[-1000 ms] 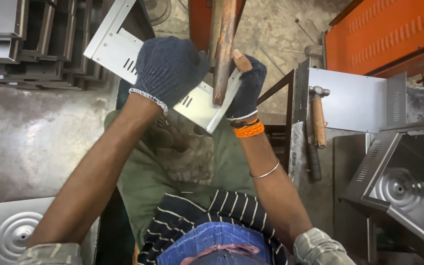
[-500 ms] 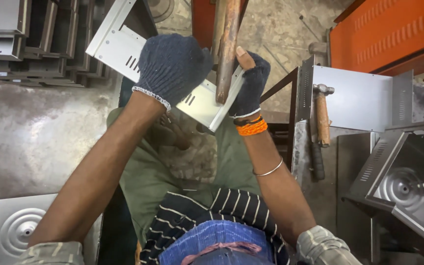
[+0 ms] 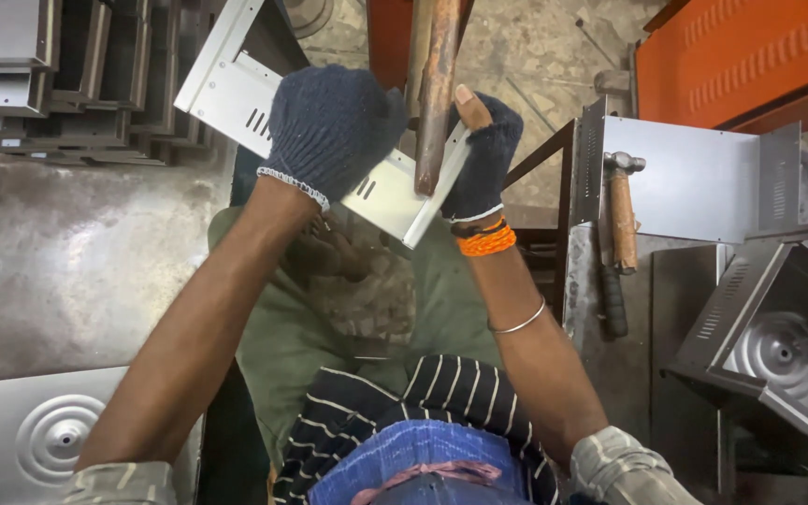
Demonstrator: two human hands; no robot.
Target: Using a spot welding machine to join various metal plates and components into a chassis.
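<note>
1. hands have barely shifted over the last second: the bent sheet-metal panel sits against the rusty upright bar at much the same slant as before, with only a slight drift of the whole view. the work reads as a steady hold, not a new move.
2. left hand, in a dark knitted glove, is closed over the middle of the panel near its slots, wrist bent and forearm reaching up and away from the body.
3. right hand, in a fingerless dark glove, pinches the panel's lower flanged edge just beside the bar, bare thumb tip raised; orange bands circle the wrist.
4. panel's far end reaches up-left over the stacked metal parts.
5. hammer lies untouched on the bench to the right, well apart from both hands.
</note>
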